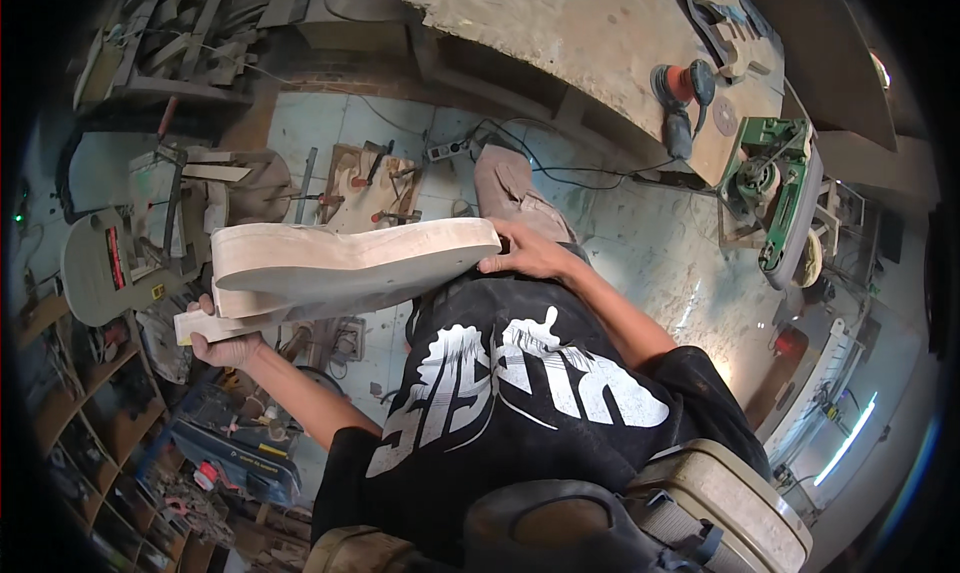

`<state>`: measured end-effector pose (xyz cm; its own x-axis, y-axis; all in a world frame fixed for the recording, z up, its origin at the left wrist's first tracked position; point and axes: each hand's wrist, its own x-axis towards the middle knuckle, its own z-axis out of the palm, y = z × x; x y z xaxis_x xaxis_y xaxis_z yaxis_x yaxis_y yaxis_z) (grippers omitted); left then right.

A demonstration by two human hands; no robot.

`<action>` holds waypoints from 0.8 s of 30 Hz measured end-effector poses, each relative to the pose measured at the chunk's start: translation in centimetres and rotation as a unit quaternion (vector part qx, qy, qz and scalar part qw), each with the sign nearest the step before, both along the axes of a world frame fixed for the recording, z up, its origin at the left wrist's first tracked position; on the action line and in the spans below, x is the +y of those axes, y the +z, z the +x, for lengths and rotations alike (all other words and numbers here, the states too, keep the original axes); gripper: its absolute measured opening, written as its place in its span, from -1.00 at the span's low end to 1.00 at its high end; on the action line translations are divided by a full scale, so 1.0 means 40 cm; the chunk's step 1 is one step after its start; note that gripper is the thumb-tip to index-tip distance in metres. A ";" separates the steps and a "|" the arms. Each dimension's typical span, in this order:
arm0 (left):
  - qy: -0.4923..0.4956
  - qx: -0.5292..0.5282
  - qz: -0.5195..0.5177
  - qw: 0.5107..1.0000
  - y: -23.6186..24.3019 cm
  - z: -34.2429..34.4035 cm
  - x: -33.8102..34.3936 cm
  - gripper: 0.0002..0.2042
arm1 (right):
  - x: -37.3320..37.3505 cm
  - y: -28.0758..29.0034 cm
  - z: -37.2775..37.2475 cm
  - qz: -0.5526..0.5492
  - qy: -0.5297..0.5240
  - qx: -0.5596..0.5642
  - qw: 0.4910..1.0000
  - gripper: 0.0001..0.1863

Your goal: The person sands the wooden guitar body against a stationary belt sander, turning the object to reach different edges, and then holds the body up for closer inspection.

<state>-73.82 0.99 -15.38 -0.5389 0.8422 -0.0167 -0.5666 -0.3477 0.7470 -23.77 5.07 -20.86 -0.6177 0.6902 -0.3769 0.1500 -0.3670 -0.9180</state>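
Note:
Across the front of my body I hold a thick, pale wooden guitar body (355,251) with a wavy curved edge, tilted so its side faces up. My right hand (528,252) grips its right end, the thumb on the near side and the fingers over the end. At the lower left, my left hand (226,345) wraps round a squared pale wood piece (205,325) under the left end. Whether that piece is joined to the guitar body cannot be made out. Part of the underside is hidden.
A workbench (540,23) at the far side carries an orange-and-black sander (685,85) and guitar-shaped pieces (740,48). Right of it stands a green belt machine (770,188). Clamped wood (365,188) lies on the tiled floor; a cable (570,170) runs nearby. Shelves (85,413) line the left.

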 end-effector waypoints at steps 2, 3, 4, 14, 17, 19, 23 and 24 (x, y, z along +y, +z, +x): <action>-0.004 0.002 -0.003 1.000 0.000 -0.009 0.015 -0.57 | 0.010 0.016 0.001 -0.026 -0.008 0.016 0.999 -0.29; -0.004 0.003 -0.004 1.000 -0.001 -0.010 0.028 -0.56 | 0.006 0.008 0.002 -0.023 -0.015 0.015 1.000 -0.29; -0.004 0.004 -0.009 1.000 -0.001 -0.008 0.028 -0.56 | -0.005 -0.010 0.003 -0.015 -0.011 0.012 1.000 -0.29; -0.082 -0.015 -0.015 0.996 -0.003 0.129 0.246 -0.56 | 0.013 -0.011 0.097 0.075 -0.138 -0.033 0.987 -0.33; -0.153 0.001 0.015 0.988 -0.004 0.228 0.384 -0.39 | -0.003 0.024 0.143 -0.079 -0.250 0.066 0.963 -0.30; -0.199 -0.039 0.006 0.979 0.044 0.387 0.464 -0.29 | -0.016 0.003 0.191 -0.072 -0.268 0.085 0.957 -0.23; -0.287 0.084 -0.122 0.946 -0.066 0.641 0.543 -0.32 | -0.025 0.010 0.253 -0.111 -0.344 0.142 0.921 -0.14; -0.343 0.115 -0.160 0.919 -0.130 0.657 0.565 -0.33 | -0.024 0.004 0.276 -0.105 -0.349 0.137 0.921 -0.13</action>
